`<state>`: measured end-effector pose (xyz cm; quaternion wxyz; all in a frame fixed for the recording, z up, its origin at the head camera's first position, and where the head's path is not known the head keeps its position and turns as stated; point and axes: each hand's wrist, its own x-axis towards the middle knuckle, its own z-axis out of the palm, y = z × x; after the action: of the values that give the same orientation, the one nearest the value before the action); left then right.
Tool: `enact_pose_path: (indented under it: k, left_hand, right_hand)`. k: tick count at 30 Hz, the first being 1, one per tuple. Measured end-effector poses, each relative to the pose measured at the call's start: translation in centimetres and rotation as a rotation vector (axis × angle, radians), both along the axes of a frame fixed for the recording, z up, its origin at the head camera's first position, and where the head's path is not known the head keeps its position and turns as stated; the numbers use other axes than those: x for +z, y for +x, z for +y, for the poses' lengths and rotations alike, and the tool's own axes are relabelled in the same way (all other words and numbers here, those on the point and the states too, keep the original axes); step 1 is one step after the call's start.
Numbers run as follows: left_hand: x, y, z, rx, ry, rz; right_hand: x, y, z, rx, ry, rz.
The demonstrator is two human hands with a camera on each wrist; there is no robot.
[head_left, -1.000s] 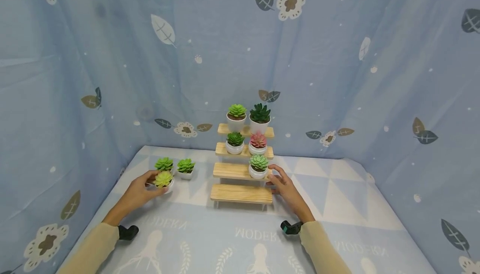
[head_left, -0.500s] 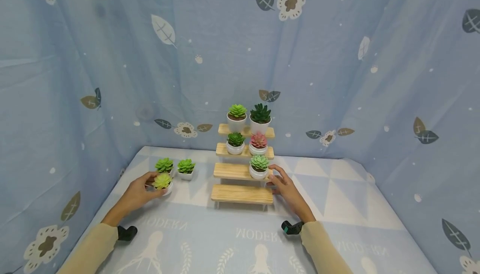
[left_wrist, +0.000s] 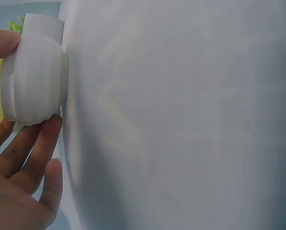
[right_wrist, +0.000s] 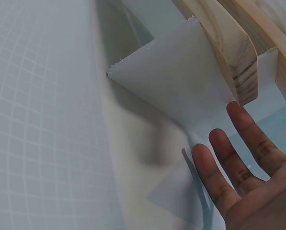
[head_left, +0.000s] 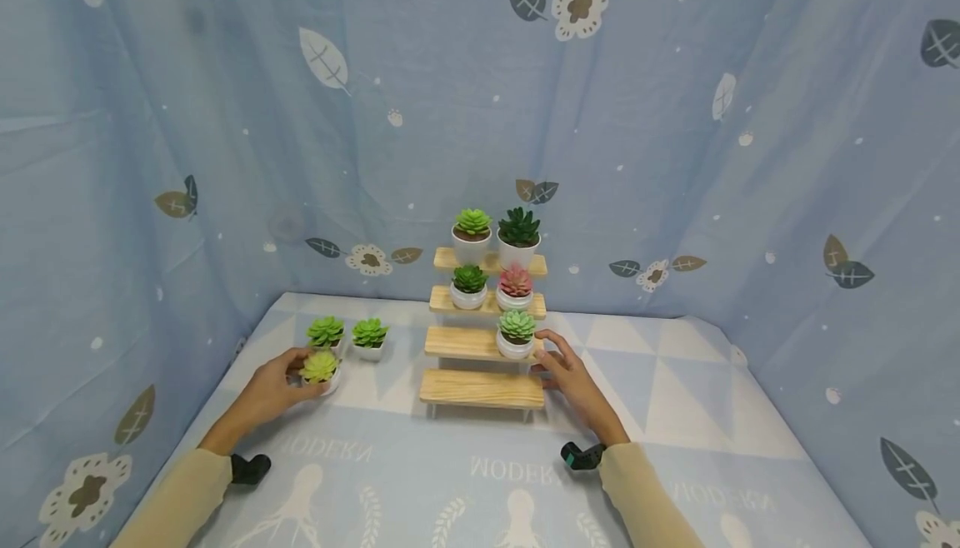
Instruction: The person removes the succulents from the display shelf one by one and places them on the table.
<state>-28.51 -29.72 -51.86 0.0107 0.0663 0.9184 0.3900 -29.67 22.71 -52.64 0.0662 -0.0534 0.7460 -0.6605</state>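
My left hand [head_left: 279,380] grips a small yellow-green potted succulent [head_left: 321,366] by its white pot [left_wrist: 36,79], thumb on one side and fingers on the other. The pot's base is at or very near the tablecloth. Just behind it stands one bright green succulent [head_left: 326,331], with another green succulent [head_left: 370,334] to its right. My right hand [head_left: 567,375] is at the right end of the tiered wooden stand [head_left: 482,388]. Its fingers are extended, one fingertip [right_wrist: 234,109] at a step's edge, beside the pale green succulent [head_left: 517,328] on the second step from the bottom.
On the upper steps stand a dark green succulent [head_left: 469,279], a pink succulent [head_left: 515,280], a light green succulent [head_left: 472,221] and a tall dark succulent [head_left: 519,227]. A patterned cloth [head_left: 390,481] covers the table. Blue curtains [head_left: 420,98] enclose the back and sides.
My left hand has shifted slightly left and toward me with the yellow-green succulent in its grip. The right hand has stayed at the stand.
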Motion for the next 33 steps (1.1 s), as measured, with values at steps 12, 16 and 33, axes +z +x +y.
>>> enact_pose_path:
  k: [12,16,33]
  left_hand:
    - [-0.11,-0.03,-0.09,0.014,-0.003,-0.009]
    - [-0.04,0.03,-0.09,0.023,0.001,-0.019]
    - [0.37,-0.02,-0.86,0.010,0.071,-0.054]
  right_hand:
    - [0.25,0.14,-0.01,0.007,-0.006,-0.003]
    - [0.21,0.07,0.02,0.012,-0.004,-0.005]
    - [-0.06,-0.10,0.05,0.015,-0.014,-0.004]
